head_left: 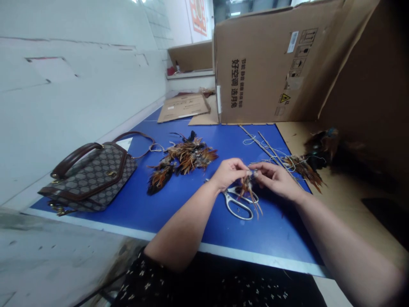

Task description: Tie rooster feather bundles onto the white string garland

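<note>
A small bundle of brown feathers [248, 187] hangs between my two hands, its long tips pointing down. My left hand [230, 172] pinches its upper end from the left. From the right, the fingers of my right hand [277, 179] close on the same top end, close to the left fingertips. Below the bundle lie silver-handled scissors [238, 209], partly hidden by the feathers and my left hand. Left of my hands a pile of brown and black feathers [191, 155] rests on the blue tabletop. Thin sticks with pale string [263, 145] lie beyond my right hand.
A patterned handbag [96, 179] with a brown handle stands at the table's left. Behind rises a large cardboard box [265, 68], with flat cardboard [183, 106] beside it. More feathers [309, 172] lie at the right on cardboard. A white wall runs along the left.
</note>
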Available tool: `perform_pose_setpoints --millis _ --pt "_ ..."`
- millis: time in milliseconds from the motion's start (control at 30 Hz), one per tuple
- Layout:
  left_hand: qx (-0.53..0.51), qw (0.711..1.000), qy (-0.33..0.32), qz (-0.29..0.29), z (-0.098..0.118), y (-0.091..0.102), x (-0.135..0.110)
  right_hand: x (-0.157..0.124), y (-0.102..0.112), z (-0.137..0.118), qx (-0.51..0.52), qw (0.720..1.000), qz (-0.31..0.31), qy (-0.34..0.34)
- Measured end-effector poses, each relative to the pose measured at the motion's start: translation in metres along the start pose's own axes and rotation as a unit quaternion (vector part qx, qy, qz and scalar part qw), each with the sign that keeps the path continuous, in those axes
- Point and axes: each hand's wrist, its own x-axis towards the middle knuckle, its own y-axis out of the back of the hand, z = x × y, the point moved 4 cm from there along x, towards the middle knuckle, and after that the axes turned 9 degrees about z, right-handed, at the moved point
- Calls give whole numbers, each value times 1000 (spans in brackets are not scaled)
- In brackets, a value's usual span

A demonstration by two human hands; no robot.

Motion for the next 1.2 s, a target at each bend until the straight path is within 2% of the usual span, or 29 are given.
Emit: perform_pose_setpoints --millis 100,233,300,367,433,500,600,667,733,933,1200 --pt "-17 997 52 -46 -5 -4 -2 2 8 -4 -11 998 52 17" --pt "-55 986 121 -101 -10 -13 -8 5 9 2 -50 994 91 44" --pt "-72 984 128 -100 -11 -13 -9 5 12 3 -111 981 139 82" --pt "-85 985 124 -84 -11 -11 -8 3 16 -4 -182 951 202 145" --pt "-93 987 112 -61 -11 -8 -5 -1 19 -13 -215 931 226 190" --pt "-96 990 99 -40 -11 -6 -3 -4 17 -18 -184 950 192 166" --pt "-98 991 88 -25 -9 -5 -2 -5 8 -17 -85 990 95 65" --pt "-100 992 80 -20 -8 -6 -1 -5 2 -14 -36 997 55 26" --pt "-99 992 72 -18 -7 -6 -1 -4 -2 -10 -2 999 42 12" --pt "-68 997 39 7 -9 -6 0 -1 -4 -3 42 997 68 4" --pt "16 991 -87 97 -3 -17 -8 1 0 2 47 989 141 17"
